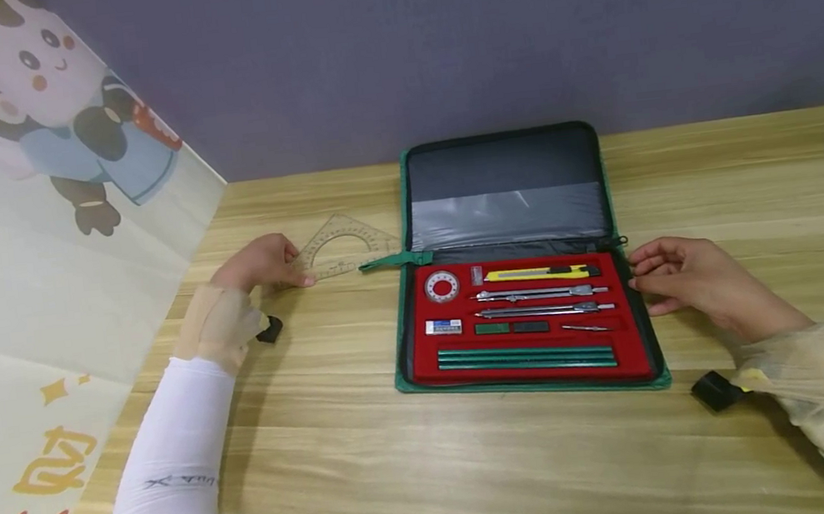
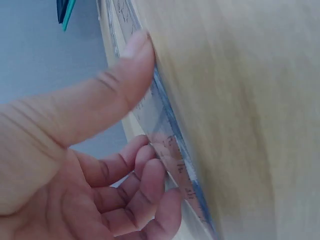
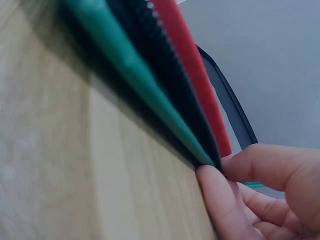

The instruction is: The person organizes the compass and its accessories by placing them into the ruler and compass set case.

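Observation:
A transparent triangular set square with a protractor arc lies on the table left of the case. My left hand holds its left corner. In the left wrist view, the thumb is along one side and curled fingers meet the other. A green zip case lies unfolded, with drawing tools set in its red tray. At the case's right edge, my right hand pinches the rim. Seen from the right wrist, thumb and forefinger grip the green and black border.
The tray carries a yellow utility knife, compasses, green pencils, an eraser and a round white disc. A green strap reaches toward the set square. Grey panel stands behind; a printed wall borders the left.

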{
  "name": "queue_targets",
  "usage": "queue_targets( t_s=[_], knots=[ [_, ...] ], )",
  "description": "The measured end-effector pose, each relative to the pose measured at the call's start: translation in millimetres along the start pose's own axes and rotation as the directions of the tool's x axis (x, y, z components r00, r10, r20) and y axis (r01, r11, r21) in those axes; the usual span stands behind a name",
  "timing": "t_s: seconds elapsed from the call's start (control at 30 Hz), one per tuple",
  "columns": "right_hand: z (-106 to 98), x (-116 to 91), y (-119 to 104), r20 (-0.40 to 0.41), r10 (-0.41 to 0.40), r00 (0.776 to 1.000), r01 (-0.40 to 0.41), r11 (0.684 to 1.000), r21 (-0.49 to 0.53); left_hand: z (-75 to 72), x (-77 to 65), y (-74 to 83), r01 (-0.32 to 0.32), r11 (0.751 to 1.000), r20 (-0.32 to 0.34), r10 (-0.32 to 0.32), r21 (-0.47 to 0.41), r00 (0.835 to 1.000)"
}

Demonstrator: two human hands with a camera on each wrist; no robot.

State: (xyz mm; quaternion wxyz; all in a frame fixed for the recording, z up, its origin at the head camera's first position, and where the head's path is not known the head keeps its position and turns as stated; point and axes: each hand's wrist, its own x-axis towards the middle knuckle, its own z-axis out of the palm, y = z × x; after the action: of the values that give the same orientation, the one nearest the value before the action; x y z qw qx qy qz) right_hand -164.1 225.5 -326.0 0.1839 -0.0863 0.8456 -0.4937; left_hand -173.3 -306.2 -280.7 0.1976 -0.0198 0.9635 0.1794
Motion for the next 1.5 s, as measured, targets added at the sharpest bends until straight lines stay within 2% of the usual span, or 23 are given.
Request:
queue_targets(
  t_s=[0.23,0.47,0.6,0.7,1.0,1.27,1.37,1.5],
  knots=[
    [2,0,1,-0.016,-0.009,1.0,0.009,1.0,-0.008,-0.6,-4.2,0.2,-0.015,0.999,-0.022,0.015,0.034,1.0],
    [2,-1,3,-0.011,-0.03,1.0,0.03,1.0,0.008,2.6,-7.6,-6.5,-0.039,0.999,-0.028,0.039,0.006,0.999],
    [3,-1,2,-0.005,-0.027,1.0,0.027,1.0,0.013,3.0,-11.5,-10.5,-0.019,1.0,-0.04,0.019,0.008,0.999],
    [4,-1,2,-0.005,-0.031,1.0,0.031,0.999,0.012,1.8,-13.8,-16.0,0.002,1.0,-0.049,-0.002,0.014,0.999],
    [4,-1,1,0.004,-0.034,0.999,0.034,0.999,0.009,-6.5,-24.3,-40.4,0.009,1.0,-0.079,-0.007,0.018,0.997],
    [2,1,0,0.009,-0.022,1.0,0.022,1.0,0.001,-9.7,-30.2,-62.9,0.024,1.0,-0.084,-0.025,-0.018,0.996],
    [0,2,-2,0.022,0.005,1.0,-0.004,1.0,-0.01,-10.4,-31.1,-65.6,0.024,1.0,-0.091,-0.025,-0.012,0.996],
    [-7,0,-10,0.043,0.016,0.999,-0.012,0.994,-0.104,-10.3,-29.6,-61.6,0.013,1.0,-0.105,-0.011,0.016,0.994]
  ],
)
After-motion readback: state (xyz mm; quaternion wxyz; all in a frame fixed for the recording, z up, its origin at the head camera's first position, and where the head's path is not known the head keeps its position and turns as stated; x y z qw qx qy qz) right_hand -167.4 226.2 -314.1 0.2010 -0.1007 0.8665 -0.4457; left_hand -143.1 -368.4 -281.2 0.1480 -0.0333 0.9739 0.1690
